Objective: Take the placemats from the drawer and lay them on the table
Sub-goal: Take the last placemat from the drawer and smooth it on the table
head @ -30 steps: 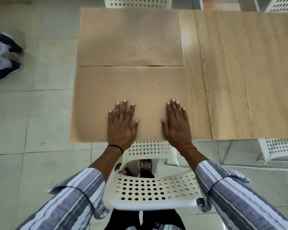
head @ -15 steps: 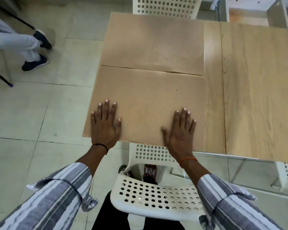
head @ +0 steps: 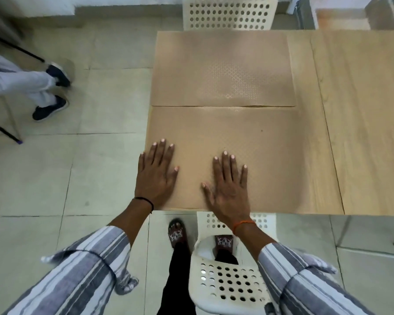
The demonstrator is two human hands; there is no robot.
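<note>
Head view gives me both hands laid flat on the near placemat (head: 237,137), palms down and fingers straight. My left hand (head: 156,176) sits at the mat's left edge, its little finger right at the border, fingers spread a little. My right hand (head: 229,189) rests near the middle of the mat's near edge, thumb out to the left, the heel of the palm at the table's front rim. Neither hand grips or pinches anything; they only press on the mat.

I see the near placemat lying flat on the left part of the wooden table (head: 362,133), its near edge along the table's front. The far placemat (head: 221,67) lies just behind it, the two edges meeting or slightly overlapping in a line across the table; I cannot tell which. Both mats are tan with a fine diamond pattern.

A white perforated chair (head: 225,280) stands below the table edge under my right arm, and a second white chair (head: 230,12) sits at the table's far side. At the left, another person's legs and dark shoes (head: 50,92) stand on the tiled floor (head: 89,178).
</note>
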